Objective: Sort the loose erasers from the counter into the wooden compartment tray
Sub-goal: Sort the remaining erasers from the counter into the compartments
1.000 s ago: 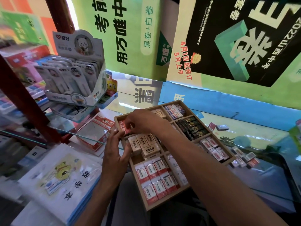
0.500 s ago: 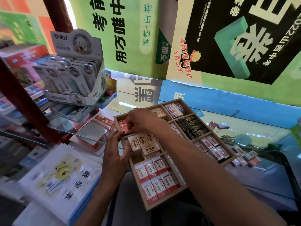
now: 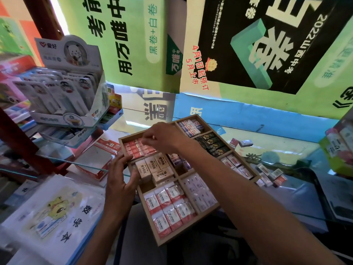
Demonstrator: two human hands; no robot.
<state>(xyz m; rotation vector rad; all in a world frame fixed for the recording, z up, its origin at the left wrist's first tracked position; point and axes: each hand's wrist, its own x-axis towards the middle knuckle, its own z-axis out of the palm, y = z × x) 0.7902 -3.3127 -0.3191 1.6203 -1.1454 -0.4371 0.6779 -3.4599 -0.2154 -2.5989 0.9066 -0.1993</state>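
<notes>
Wooden and shallow, the light-brown compartment tray (image 3: 208, 211) sits tilted on the glass counter (image 3: 286, 150), its near corner hanging over the counter edge toward the person. The tray is divided into many cells. The far left cell holds small red-and-pink wrapped erasers (image 3: 133, 148). Next to it, toward the near side, a cell holds cream-coloured block erasers with brown print (image 3: 158, 167). The near left cell holds white erasers in red wrappers marked 2B (image 3: 168, 205), and the cell to its right holds pale erasers in clear wrapping (image 3: 198, 192). The far right cells hold white-and-blue erasers (image 3: 191, 127) and black boxed erasers (image 3: 212, 144).

The right hand (image 3: 164, 136) reaches over the far left cell with fingers curled downward, the fingertips on or just above the red-and-pink erasers; I cannot tell if it pinches one. The left hand (image 3: 122, 178) is at the left wall of the tray, with the thumb and fingers bent around the tray edge and touching the nearest cream-coloured eraser.

Several loose small erasers (image 3: 271, 175) lie on the glass counter just beside the right side of the tray, and two more loose erasers (image 3: 241, 143) lie further away behind it. At the left stand a white cardboard display box of carded items (image 3: 63, 104) and a white notebook with a yellow cartoon (image 3: 53, 209). Green and black printed posters (image 3: 267, 44) cover the far wall.
</notes>
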